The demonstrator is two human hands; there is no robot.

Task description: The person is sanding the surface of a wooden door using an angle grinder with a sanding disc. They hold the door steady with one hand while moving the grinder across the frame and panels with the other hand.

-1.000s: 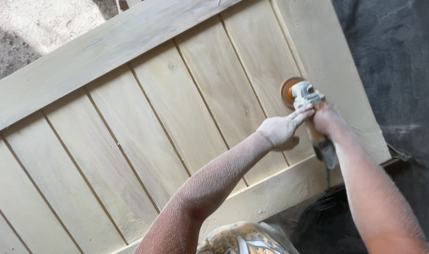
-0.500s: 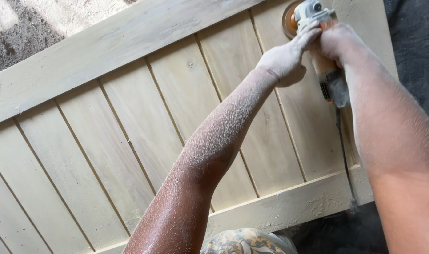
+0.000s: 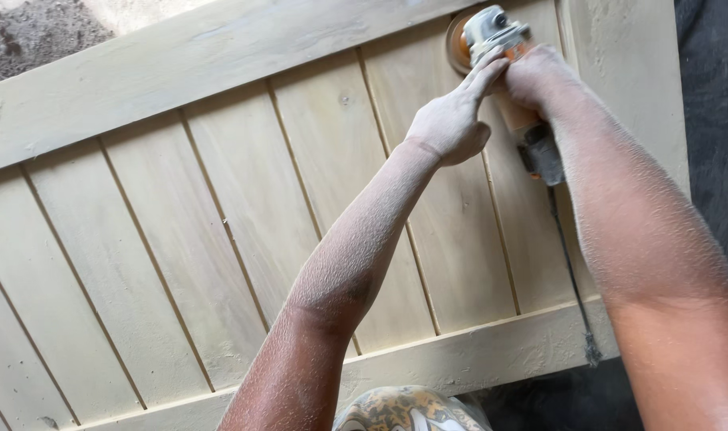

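Mid-sanding of a pale plank door panel (image 3: 220,207). Right hand (image 3: 535,76) clenched around orange angle grinder (image 3: 503,60) at far right corner; left hand (image 3: 452,120) steadying its head, fingers pressing. Next, likely guiding disc steadily along plank, cord (image 3: 567,263) trailing near.

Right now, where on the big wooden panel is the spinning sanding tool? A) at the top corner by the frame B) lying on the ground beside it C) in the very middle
A: the sander sits at the panel's upper right corner, held by both hands, left hand and right hand.
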